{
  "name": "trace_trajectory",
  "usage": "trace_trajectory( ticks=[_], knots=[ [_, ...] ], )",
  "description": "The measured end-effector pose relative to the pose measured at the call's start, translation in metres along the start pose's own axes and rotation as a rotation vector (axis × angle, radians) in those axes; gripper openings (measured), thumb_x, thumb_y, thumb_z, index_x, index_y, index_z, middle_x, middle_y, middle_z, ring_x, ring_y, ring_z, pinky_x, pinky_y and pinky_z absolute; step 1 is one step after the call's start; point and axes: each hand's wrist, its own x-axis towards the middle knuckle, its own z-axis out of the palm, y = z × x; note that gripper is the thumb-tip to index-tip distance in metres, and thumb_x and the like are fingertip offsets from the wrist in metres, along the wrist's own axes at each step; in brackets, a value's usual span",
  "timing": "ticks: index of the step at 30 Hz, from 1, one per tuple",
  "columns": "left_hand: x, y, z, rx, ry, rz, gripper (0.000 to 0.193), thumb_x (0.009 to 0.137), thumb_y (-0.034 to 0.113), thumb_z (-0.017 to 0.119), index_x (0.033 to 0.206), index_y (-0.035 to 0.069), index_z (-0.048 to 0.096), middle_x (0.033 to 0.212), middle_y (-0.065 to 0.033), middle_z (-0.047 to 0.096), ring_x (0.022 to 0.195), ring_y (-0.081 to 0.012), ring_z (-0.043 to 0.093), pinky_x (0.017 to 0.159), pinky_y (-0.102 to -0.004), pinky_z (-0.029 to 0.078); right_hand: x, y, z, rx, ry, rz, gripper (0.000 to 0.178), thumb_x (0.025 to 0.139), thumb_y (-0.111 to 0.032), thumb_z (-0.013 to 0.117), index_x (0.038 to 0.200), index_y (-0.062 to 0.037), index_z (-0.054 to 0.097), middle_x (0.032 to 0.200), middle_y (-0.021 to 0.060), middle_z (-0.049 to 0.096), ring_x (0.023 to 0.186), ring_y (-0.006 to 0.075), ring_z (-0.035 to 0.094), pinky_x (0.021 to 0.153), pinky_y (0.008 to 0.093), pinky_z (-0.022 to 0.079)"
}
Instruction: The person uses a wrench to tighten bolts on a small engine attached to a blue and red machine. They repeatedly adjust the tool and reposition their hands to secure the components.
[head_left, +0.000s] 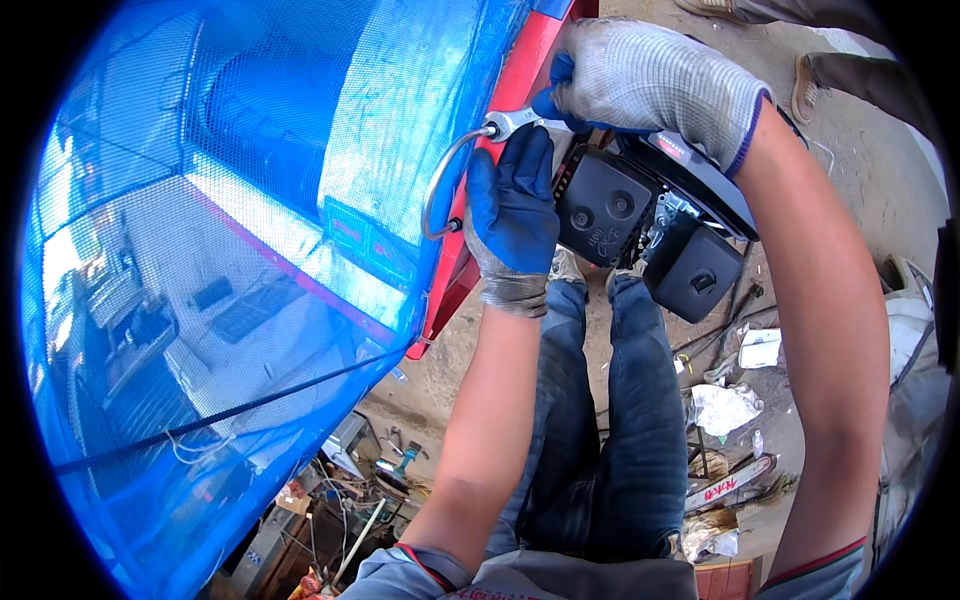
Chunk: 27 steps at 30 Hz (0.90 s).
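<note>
My right hand point(650, 85), in a grey knit glove with blue coating, is closed around the shank of a steel wrench point(517, 122). The wrench's head sits at the nut point(490, 130) on the upper end of a curved metal handle point(432, 195). That handle is fixed to a red metal frame point(515, 70), with its lower end at a second black fastener point(454, 225). Just below the wrench, my left hand point(515, 215) is open, its gloved palm up and fingers stretched beside the wrench head. Part of the wrench is hidden by my right hand.
Blue mesh netting point(270, 170) covers the left side. A black engine-like unit point(605, 205) stands below my right hand. Tools, including a teal power tool point(400, 465), cables and scraps lie on the ground. Another person's legs point(850, 85) show at upper right.
</note>
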Motion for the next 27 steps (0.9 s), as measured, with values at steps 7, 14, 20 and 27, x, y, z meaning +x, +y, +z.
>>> trace_trajectory(
  ticks=[7, 14, 20, 27],
  knots=[
    [-0.005, 0.004, 0.008, 0.044, 0.064, -0.024, 0.054, 0.102, 0.037, 0.047, 0.139, -0.002, 0.044, 0.139, -0.0215, 0.051, 0.127, -0.0309, 0.052, 0.105, -0.0423, 0.044, -0.055, -0.011, 0.103, 0.373, 0.391, 0.219, 0.031, 0.091, -0.029, 0.059, 0.106, -0.0022, 0.065, 0.096, 0.0232, 0.067, 0.097, 0.0373, 0.066, 0.084, 0.0459, 0.052],
    [-0.002, 0.004, -0.002, 0.081, -0.025, -0.050, 0.057, 0.101, 0.039, 0.045, 0.141, -0.002, 0.043, 0.138, -0.0207, 0.052, 0.127, -0.0291, 0.053, 0.105, -0.0407, 0.043, -0.066, -0.027, 0.128, 0.899, 0.272, 0.347, 0.028, 0.093, -0.028, 0.055, 0.098, -0.0012, 0.063, 0.092, 0.0265, 0.066, 0.092, 0.0434, 0.063, 0.081, 0.0484, 0.050],
    [-0.001, 0.006, 0.001, 0.070, -0.103, -0.016, 0.054, 0.098, 0.037, 0.053, 0.135, -0.002, 0.049, 0.134, -0.0175, 0.056, 0.126, -0.0287, 0.053, 0.107, -0.0417, 0.042, -0.060, 0.002, 0.053, 0.238, 0.170, 0.245, 0.040, 0.092, -0.037, 0.054, 0.107, -0.0014, 0.065, 0.097, 0.0248, 0.067, 0.096, 0.0374, 0.066, 0.087, 0.0448, 0.052],
    [0.001, 0.004, -0.002, 0.022, -0.043, -0.022, 0.057, 0.100, 0.032, 0.049, 0.141, -0.007, 0.039, 0.142, -0.0214, 0.048, 0.132, -0.0323, 0.048, 0.115, -0.0417, 0.034, -0.018, 0.010, 0.015, -0.210, 0.139, -0.167, 0.035, 0.091, -0.036, 0.057, 0.094, -0.0043, 0.070, 0.087, 0.0197, 0.069, 0.082, 0.0329, 0.069, 0.074, 0.0469, 0.055]
  ],
)
